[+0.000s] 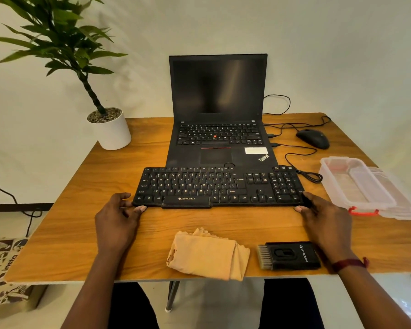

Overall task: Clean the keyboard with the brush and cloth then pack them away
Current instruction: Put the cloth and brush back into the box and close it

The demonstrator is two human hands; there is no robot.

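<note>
Nearby, laptop [217, 148] (mouse [313, 138] beside) behind keyboard [218, 186]

Counting one keyboard [218, 186], one cloth [207, 255], one brush [292, 255], one laptop [218, 91], one mouse [313, 138], one potted plant [112, 131], one clear container [356, 186], one left hand [116, 222] and one right hand [325, 222].

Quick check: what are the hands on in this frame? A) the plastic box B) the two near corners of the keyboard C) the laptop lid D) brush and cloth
B: the left hand and right hand each grip a near corner of the keyboard; the brush and cloth lie untouched on the table.
</note>
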